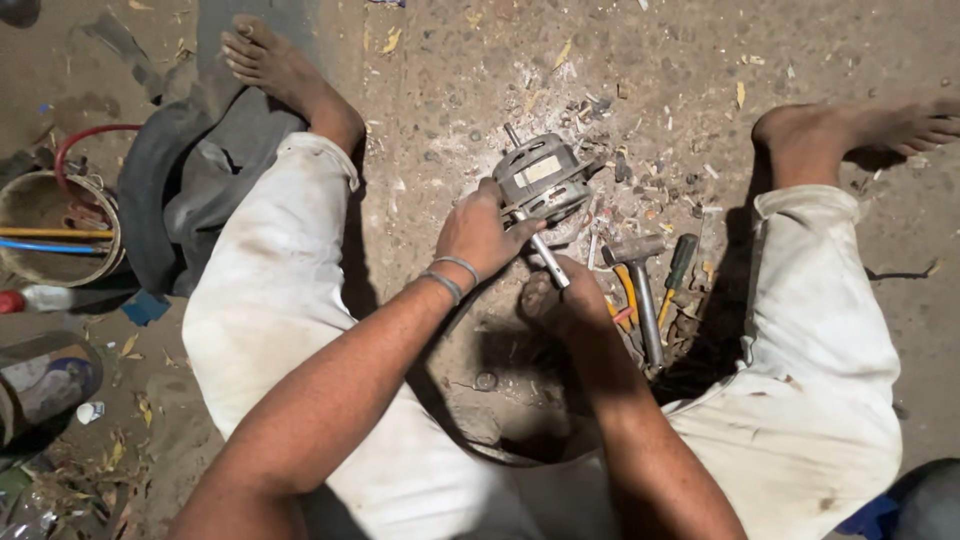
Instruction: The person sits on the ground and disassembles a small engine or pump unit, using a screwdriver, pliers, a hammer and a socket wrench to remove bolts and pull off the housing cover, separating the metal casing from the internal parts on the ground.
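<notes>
A small grey electric motor (541,178) with a shaft sticking out lies on the dirt floor between my legs. My left hand (480,232) grips its near side; two metal bangles ring that wrist. My right hand (563,300) is closed on a slim metal rod tool (547,259) whose tip is set against the motor's underside. A hammer (642,290) with a metal handle lies just right of my right hand, beside a green-handled screwdriver (679,270) and an orange-handled tool (625,290).
Metal scraps and debris litter the ground around the motor. A round basin (40,210) with rods and a red hose sits at the far left, beside dark cloth (200,180). My bare feet (265,55) (860,130) rest at either side.
</notes>
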